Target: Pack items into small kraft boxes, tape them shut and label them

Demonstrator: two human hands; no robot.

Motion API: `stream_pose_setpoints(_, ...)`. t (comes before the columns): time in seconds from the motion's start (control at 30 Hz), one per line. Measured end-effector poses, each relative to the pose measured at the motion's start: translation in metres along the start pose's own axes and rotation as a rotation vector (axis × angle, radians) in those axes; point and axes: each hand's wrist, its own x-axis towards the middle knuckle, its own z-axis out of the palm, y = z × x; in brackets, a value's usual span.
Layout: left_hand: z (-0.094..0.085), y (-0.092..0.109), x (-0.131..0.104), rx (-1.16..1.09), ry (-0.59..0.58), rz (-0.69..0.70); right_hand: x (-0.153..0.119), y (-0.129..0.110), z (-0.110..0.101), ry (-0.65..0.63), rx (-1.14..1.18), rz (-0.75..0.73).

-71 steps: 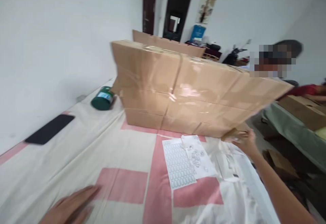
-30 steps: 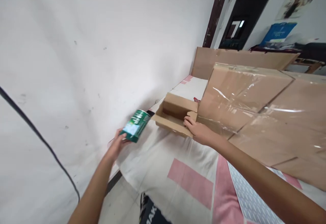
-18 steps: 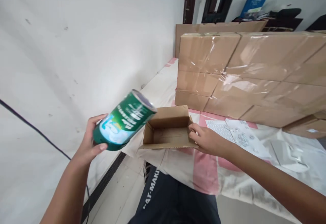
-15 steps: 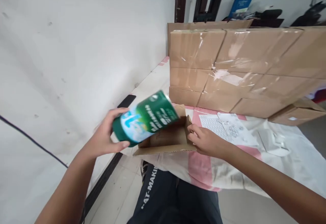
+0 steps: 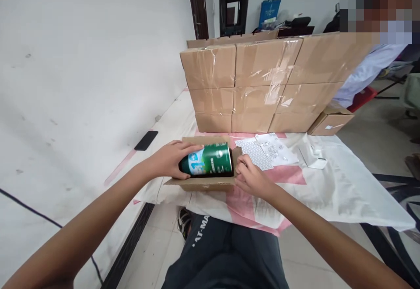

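Observation:
A green and blue can [image 5: 215, 159] lies on its side in the opening of a small cardboard box [image 5: 206, 187] in front of me. My left hand [image 5: 172, 160] is wrapped round the can's left end, thumb toward me and fingers over the top. At the box's right end, my right hand [image 5: 247, 173] pinches an upright cardboard flap [image 5: 236, 153] with curled fingers. The near flap is folded outward along the front edge. The can's underside is hidden inside the box.
Taped cardboard boxes [image 5: 256, 87] form a wall behind. A black phone [image 5: 146, 140] lies at the left, near the white wall. Printed sheets [image 5: 274, 149], a white device [image 5: 311, 153] and another carton [image 5: 331, 120] are to the right. Someone in a light sleeve [image 5: 367, 72] is behind the boxes.
My left hand has lowered the can from a tilt above the box to lying level in it. My right hand still grips the flap. The view has shifted right, showing another person.

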Motion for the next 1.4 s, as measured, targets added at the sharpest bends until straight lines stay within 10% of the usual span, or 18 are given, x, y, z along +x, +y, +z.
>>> stream_pose_setpoints(0.57, 0.001, 0.029, 0.022, 0.489, -0.344, 0.030, 0.000, 0.003, 0.013, 0.163, 0.219, 0.058)
stream_pose_setpoints(0.97, -0.001, -0.009, -0.005, 0.216, -0.102, 0.044, 0.000, 0.003, 0.014, 0.176, 0.232, 0.119)
stream_pose_setpoints(1.17, 0.023, -0.010, 0.026, 0.091, -0.263, 0.112, 0.002, 0.005, 0.018, 0.217, 0.246, 0.096)
stream_pose_setpoints(1.27, 0.029, -0.016, 0.020, -0.170, -0.190, 0.071, -0.003, 0.003, 0.024, 0.293, 0.279, 0.127)
stream_pose_setpoints(1.4, 0.054, -0.029, -0.022, -0.742, 0.267, 0.041, -0.005, -0.001, 0.035, 0.380, 0.442, 0.260)
